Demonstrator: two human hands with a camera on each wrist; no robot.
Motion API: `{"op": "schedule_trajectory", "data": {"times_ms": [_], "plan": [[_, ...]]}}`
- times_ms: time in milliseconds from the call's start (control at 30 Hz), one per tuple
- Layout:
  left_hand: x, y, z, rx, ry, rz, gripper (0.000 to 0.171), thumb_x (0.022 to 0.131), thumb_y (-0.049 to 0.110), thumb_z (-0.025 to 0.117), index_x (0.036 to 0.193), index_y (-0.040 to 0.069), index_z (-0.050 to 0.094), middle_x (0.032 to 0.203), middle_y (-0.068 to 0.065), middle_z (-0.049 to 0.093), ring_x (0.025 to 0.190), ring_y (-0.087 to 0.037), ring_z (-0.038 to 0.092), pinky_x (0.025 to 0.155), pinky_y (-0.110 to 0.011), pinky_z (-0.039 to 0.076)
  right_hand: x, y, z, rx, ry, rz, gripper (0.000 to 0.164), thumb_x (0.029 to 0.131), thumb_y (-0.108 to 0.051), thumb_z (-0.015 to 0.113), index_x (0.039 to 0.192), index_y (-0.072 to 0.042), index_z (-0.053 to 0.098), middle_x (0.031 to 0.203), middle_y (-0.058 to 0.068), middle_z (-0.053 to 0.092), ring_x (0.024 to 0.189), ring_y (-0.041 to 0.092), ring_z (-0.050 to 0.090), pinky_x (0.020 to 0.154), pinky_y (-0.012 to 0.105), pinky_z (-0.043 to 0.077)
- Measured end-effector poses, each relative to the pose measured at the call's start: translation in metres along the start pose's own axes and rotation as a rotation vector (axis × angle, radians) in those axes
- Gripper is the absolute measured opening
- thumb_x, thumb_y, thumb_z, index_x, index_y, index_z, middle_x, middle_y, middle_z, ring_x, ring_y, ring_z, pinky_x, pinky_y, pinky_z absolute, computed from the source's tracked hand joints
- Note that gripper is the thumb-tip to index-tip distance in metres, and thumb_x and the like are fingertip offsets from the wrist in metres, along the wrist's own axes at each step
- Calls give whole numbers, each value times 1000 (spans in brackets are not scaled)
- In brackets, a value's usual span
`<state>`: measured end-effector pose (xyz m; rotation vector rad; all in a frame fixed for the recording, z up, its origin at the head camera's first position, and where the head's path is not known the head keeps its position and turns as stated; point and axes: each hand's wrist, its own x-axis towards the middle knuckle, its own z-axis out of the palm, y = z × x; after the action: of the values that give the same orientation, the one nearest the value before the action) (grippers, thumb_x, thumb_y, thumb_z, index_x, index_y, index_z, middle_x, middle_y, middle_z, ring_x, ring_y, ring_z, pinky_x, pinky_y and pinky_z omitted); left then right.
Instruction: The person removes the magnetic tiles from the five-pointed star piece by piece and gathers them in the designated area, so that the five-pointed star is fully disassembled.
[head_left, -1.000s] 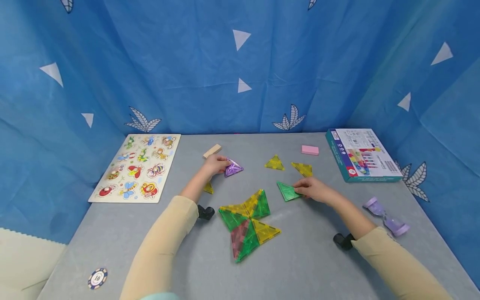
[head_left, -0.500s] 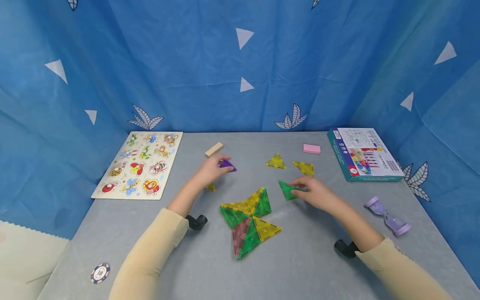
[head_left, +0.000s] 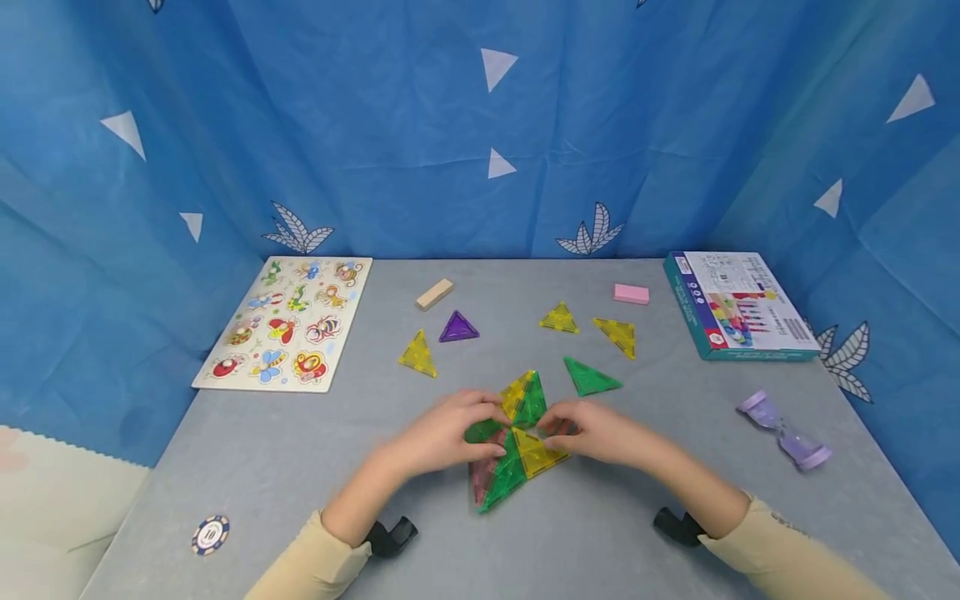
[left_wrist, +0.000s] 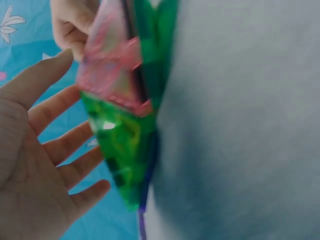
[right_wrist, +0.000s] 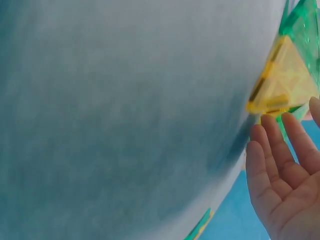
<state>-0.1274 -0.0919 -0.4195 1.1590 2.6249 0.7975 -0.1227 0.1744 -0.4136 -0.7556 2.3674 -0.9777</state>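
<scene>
A flat cluster of see-through magnetic tiles lies mid-table in the head view: a red triangle (head_left: 480,479), green triangles (head_left: 504,473) and yellow triangles (head_left: 534,452) meeting at a centre. My left hand (head_left: 453,429) reaches over its left side, fingers loosely spread and hiding part of it. In the left wrist view, those fingers (left_wrist: 82,127) lie right at the edge of the red and green tiles. From the other side, my right hand (head_left: 596,429) has its fingertips at the yellow tile (right_wrist: 285,80), fingers nearly straight in the right wrist view. Neither hand grips a tile.
Beyond the cluster lie a purple triangle (head_left: 457,327), a loose green triangle (head_left: 589,377) and several yellow ones (head_left: 417,355). Around them are a wooden block (head_left: 434,294), pink block (head_left: 632,294), insect puzzle board (head_left: 288,325), boxed set (head_left: 738,308), sand timer (head_left: 783,431) and poker chip (head_left: 211,534).
Both hands have let go of their tiles, the purple on the left and the loose green on the right, and come back toward the person onto the tile cluster.
</scene>
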Motion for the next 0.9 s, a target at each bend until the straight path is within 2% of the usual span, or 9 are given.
{"op": "schedule_trajectory", "data": {"times_ms": [200,367,600,767,900], "plan": [[-3,4,10,45,31,32,37,84,42,68,116,24,61,121,6,55,116,-12,49,99,-39,38,9,1,12,-60,-19,-41,20,87,-20,67,104,-10,66,91,-5,63,79,9,58,66,23,49],[-1,7,12,84,47,46,34,84,42,67,111,23,60,112,9,55,104,-9,52,92,-35,42,12,1,15,-54,-24,-38,12,85,-13,68,97,-11,66,83,-6,61,72,7,56,63,24,48],[3,8,12,41,49,49,26,84,39,68,103,22,59,105,9,53,92,-8,51,82,-31,44,10,3,14,-32,2,-54,6,85,-11,68,90,-12,65,78,-7,61,69,6,55,60,24,48],[4,5,14,1,49,58,25,84,38,68,100,22,58,101,10,52,88,-11,51,78,-28,43,5,10,8,-4,31,-76,5,85,-11,68,86,-13,64,77,-6,59,67,7,53,59,25,47],[2,3,16,-5,56,63,26,83,38,69,100,21,58,101,10,51,89,-12,51,80,-30,43,-4,13,-8,16,73,-56,5,87,-13,67,90,-11,63,79,-4,59,69,9,53,61,26,48]]}}
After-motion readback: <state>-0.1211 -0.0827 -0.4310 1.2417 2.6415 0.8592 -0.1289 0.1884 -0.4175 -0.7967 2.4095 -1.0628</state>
